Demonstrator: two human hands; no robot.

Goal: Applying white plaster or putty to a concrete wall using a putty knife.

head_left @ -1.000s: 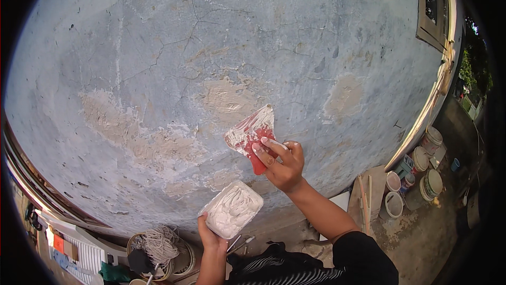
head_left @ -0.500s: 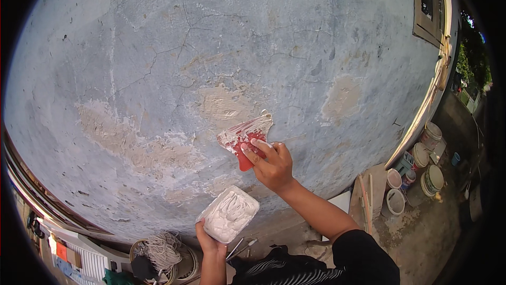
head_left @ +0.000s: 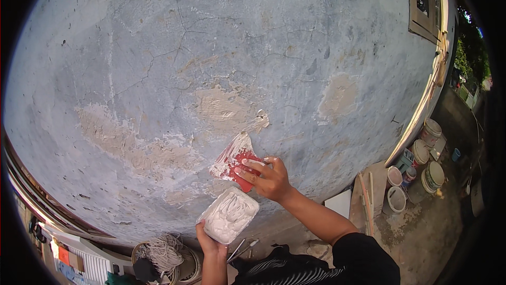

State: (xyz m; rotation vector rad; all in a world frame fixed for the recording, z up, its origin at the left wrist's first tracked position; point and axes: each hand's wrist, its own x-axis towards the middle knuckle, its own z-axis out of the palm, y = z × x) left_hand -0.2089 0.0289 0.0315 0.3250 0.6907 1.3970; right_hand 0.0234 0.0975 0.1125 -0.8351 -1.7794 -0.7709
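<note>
My right hand (head_left: 268, 178) grips a red putty spreader (head_left: 243, 168), its wide blade smeared with off-white putty. The blade is close to the cracked blue-grey wall (head_left: 253, 64); whether it touches cannot be made out. Just below, my left hand (head_left: 211, 242) holds a white rectangular tub (head_left: 205, 216) by its lower left edge. Thick white putty (head_left: 230, 212) fills the tub, its surface ridged. Above the spreader lies a beige putty patch (head_left: 219, 107), with a fresh pale dab (head_left: 262, 120) at its right. Other patches (head_left: 340, 95) show to the right and left.
Several paint buckets (head_left: 433, 176) stand on the ground at the right, near wooden strips (head_left: 365, 200) leaning by the wall. A framed window (head_left: 424, 0) is at upper right. At lower left, a bundle of pale cord (head_left: 162, 253) lies on a round container.
My right hand has brought the spreader down and slightly left, toward the tub. A fresh dab of putty now shows on the wall where the blade was. The left hand stays nearly still.
</note>
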